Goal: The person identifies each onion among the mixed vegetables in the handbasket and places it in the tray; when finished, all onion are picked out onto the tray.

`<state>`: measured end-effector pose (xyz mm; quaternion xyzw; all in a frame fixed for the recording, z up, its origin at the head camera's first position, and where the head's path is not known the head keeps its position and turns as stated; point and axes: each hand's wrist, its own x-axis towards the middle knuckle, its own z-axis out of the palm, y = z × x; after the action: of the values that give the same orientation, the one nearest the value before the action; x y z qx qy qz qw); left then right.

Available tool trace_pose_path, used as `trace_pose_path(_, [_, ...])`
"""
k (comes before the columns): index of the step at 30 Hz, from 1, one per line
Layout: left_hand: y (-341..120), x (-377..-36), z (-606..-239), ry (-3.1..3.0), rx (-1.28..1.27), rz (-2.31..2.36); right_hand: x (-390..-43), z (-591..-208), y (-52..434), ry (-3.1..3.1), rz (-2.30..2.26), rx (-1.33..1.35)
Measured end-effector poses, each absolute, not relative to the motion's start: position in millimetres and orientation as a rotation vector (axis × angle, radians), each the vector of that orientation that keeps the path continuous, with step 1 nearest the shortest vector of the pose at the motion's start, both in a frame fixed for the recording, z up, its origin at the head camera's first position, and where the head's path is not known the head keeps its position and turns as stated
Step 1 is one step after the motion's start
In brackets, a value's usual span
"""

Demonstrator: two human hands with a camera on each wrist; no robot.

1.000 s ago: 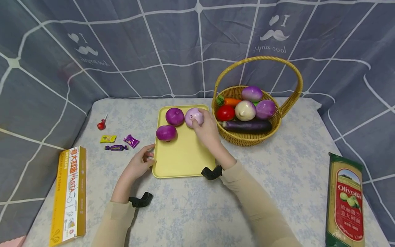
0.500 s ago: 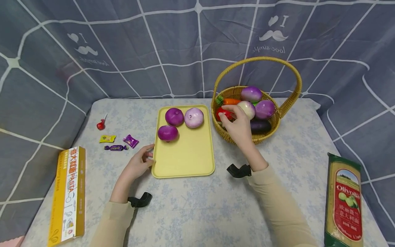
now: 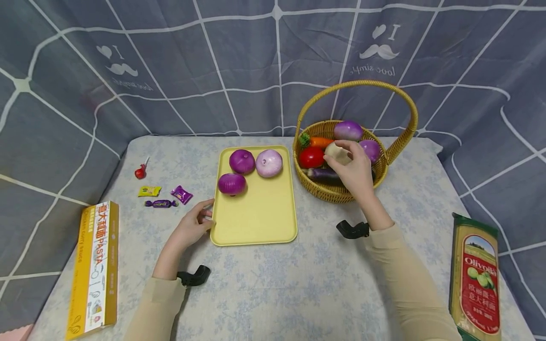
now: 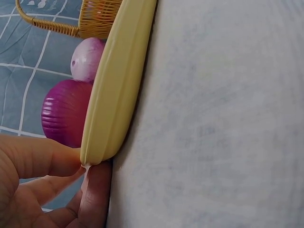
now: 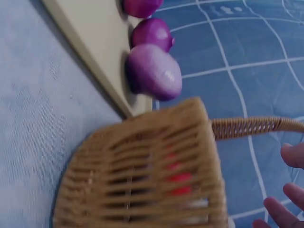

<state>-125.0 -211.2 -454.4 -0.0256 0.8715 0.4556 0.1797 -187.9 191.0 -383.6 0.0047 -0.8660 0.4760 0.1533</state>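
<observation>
My left hand (image 3: 193, 226) pinches the left edge of a yellow tray (image 3: 256, 213); the left wrist view shows thumb and fingers at its rim. Two dark purple onions (image 3: 241, 161) and a pale purple onion (image 3: 269, 163) lie in the tray's far part. Over the wicker basket (image 3: 324, 193) on the right is my right hand (image 3: 356, 168), thumb and fingers spread above a white, turnip-like vegetable (image 3: 334, 150) that it partly hides. In the right wrist view its fingertips (image 5: 294, 154) show apart, beyond the basket.
Also in the basket are a tomato (image 3: 311, 157), a carrot (image 3: 321, 141), an eggplant (image 3: 324, 175) and purple-white vegetables (image 3: 348, 130); its tall handle (image 3: 358, 83) arches overhead. Wrapped candies (image 3: 161, 203) and a lollipop (image 3: 140, 171) lie left. A pasta box (image 3: 95, 270) and spaghetti pack (image 3: 475, 279) flank the table.
My right hand has left the pale onion in the tray and moved right, past the tomato, to above the white vegetable in the basket. The left hand stays at the tray edge.
</observation>
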Motion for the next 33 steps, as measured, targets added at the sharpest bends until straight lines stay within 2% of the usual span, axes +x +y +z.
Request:
trace_pose_path(9, [-211.3,-124.6,-454.5,2.459,-0.074,1.297,-195.4,-385.9,202.3,-2.561,1.334,-0.091])
trace_pose_path(33, [-212.0,-124.6,-455.6,2.474,-0.050,1.293,-212.4,-395.0,207.1,-2.679,1.242,-0.125])
